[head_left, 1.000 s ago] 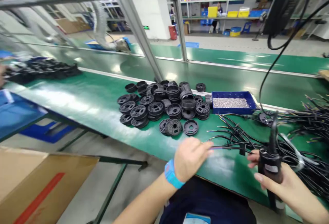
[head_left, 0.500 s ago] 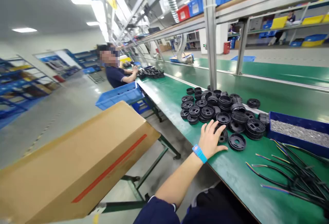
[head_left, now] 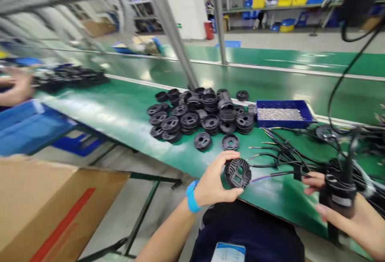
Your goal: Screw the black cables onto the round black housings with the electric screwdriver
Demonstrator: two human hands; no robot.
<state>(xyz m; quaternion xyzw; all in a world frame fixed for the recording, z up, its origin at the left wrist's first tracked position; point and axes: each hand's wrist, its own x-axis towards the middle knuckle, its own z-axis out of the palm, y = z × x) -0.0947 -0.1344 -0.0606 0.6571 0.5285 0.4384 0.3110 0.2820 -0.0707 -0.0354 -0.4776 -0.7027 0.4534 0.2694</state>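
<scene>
My left hand [head_left: 215, 179], with a blue wristband, grips a round black plastic part [head_left: 237, 173] by its edges, its ridged face with a square hole showing. At the right, my right hand [head_left: 339, 210] is wrapped round a dark cylindrical tool [head_left: 338, 193], and its fingertips touch a black cable [head_left: 296, 172] with thin coloured wire ends pointing at the round part. Beyond my left hand lies a pile of similar black round parts [head_left: 189, 120]. More black cables [head_left: 279, 151] are spread over the green table [head_left: 180, 158].
A blue tray [head_left: 284, 124] of small metal pieces stands behind the cables. At the lower left is a cardboard box [head_left: 60, 202], with a blue crate [head_left: 33, 127] beyond it. Another person's hand [head_left: 21, 85] shows at the far left. A metal post [head_left: 171, 25] rises behind the pile.
The view has swung to the right. My left hand has picked up a round black part and moved away from the pile. My right hand with the dark tool has come into view.
</scene>
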